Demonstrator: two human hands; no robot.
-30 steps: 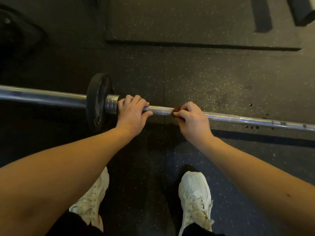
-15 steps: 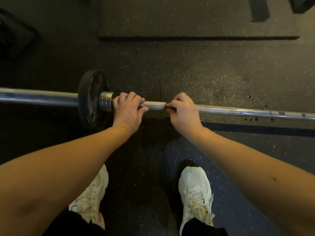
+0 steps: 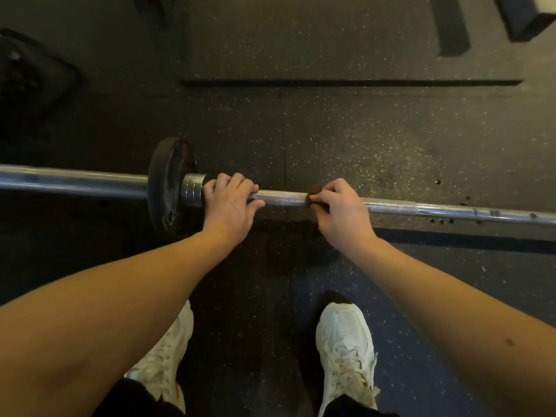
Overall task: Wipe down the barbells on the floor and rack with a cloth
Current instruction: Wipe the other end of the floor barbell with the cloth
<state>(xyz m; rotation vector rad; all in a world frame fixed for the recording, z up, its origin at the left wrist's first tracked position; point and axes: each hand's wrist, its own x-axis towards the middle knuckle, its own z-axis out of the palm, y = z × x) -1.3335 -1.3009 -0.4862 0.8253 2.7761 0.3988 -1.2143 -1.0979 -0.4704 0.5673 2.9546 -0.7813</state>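
A chrome barbell (image 3: 282,197) lies across the dark rubber floor, running left to right. A black weight plate (image 3: 168,183) sits on its left sleeve beside a steel collar. My left hand (image 3: 230,203) grips the bar just right of the collar, fingers curled over the top. My right hand (image 3: 340,209) wraps the bar further right with a small dark brown cloth (image 3: 313,194) pinched against the shaft; only the cloth's edge shows past my fingers.
My two white shoes (image 3: 346,347) stand just behind the bar. A raised rubber mat edge (image 3: 352,82) runs across the far floor. A dark bulky object (image 3: 27,73) sits at the far left, and dark equipment feet (image 3: 454,28) at the top right.
My right hand with the cloth slid left along the bar toward my left hand, then back right a little. My left hand keeps its grip by the collar.
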